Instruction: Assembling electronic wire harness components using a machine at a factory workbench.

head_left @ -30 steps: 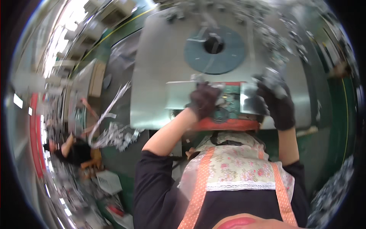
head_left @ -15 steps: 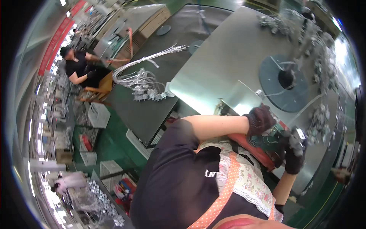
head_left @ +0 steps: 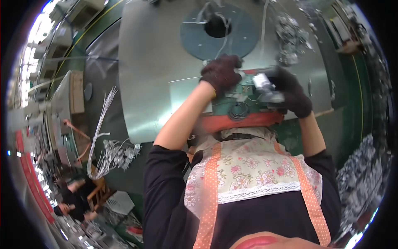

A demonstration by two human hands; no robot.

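Both my hands wear dark gloves. My left hand point(head_left: 222, 74) is closed, fingers curled, just in front of a grey round disc point(head_left: 190, 39) with a dark central hole; what it pinches, if anything, is hidden. A thin white cable point(head_left: 224, 45) runs from the disc's middle toward this hand. My right hand point(head_left: 292, 93), smeared by motion, grips a small silver-white block-shaped part point(head_left: 263, 83). Between and below the hands lies a green work surface point(head_left: 251, 89) with small parts. A coil of dark thin wire point(head_left: 239, 111) rests near its front, above a red padded edge point(head_left: 232, 121).
A metal table point(head_left: 145, 70) carries the disc and a heap of silver parts with cables point(head_left: 290, 39). On a dark table at left lies a bundle of white cables point(head_left: 99, 137). A co-worker point(head_left: 74, 203) sits beyond it. Silver parts point(head_left: 360, 174) are piled at far right.
My view has swung round, so the disc now sits ahead of me and the co-worker lower left. The right hand still grips the silver-white part, now beside the green surface.
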